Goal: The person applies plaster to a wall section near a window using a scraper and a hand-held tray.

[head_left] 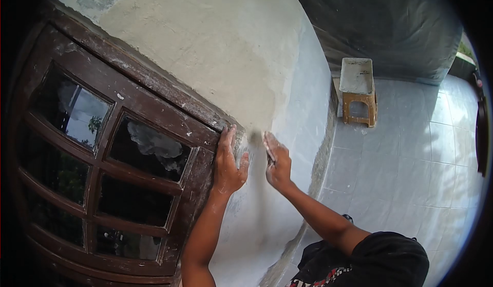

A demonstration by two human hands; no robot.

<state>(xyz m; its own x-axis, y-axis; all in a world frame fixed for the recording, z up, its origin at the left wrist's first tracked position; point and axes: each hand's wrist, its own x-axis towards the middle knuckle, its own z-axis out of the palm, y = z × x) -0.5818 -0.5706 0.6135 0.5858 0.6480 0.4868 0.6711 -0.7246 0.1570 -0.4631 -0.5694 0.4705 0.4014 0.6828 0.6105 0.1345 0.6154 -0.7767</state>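
Observation:
My left hand [229, 159] rests at the edge of the brown wooden door frame [197, 116], where the frame meets the wall. Its fingers are stretched upward, the thumb stands apart, and whitish smears mark the fingertips. A short way to its right, my right hand [279, 164] is close to the plastered wall [241, 76], fingers pressed together. A thin pale edge shows along the palm side of that hand; what it belongs to is hidden. Between the hands the wall carries a greyish, damp-looking patch. Beige plaster covers the upper wall, and a paler white coat lies to the right and below.
A brown plastic stool [360, 109] bears a pale rectangular tray [356, 76] smeared with whitish material. Grey floor tiles [393, 169] stretch along the right, under a dark hanging sheet [385, 25]. Glass panes [149, 143] fill the door at left.

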